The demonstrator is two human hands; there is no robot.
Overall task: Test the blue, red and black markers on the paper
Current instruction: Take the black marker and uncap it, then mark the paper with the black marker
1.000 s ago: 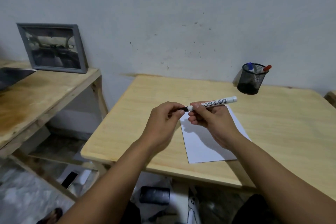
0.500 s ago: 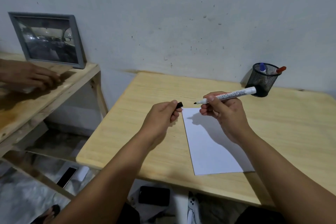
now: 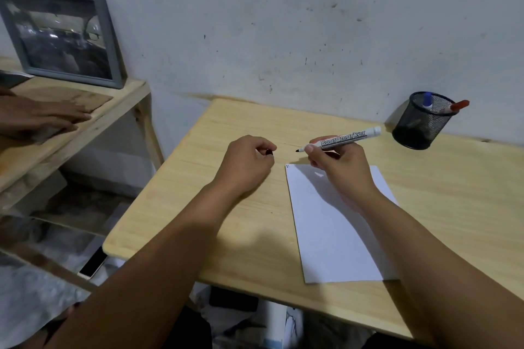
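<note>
Uncapped since a second before: black marker [image 3: 344, 139] gripped in right hand [image 3: 337, 167], left hand [image 3: 248, 163] curled shut on its black cap [image 3: 269, 152].
Beyond the right hand, a mesh cup [image 3: 422, 123] held the blue marker [image 3: 427, 99] and red marker [image 3: 456, 106], only their tops showing. Paper [image 3: 334, 229] lay under the right hand, on the table [image 3: 226, 221]. Another person's hand [image 3: 42, 117], cut off at the frame edge, rested far left on a shelf [image 3: 93, 119] near a picture frame [image 3: 61, 37].

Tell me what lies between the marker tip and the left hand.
Only bare table in the head view; the black marker tip points at the left hand, apart from it.
</note>
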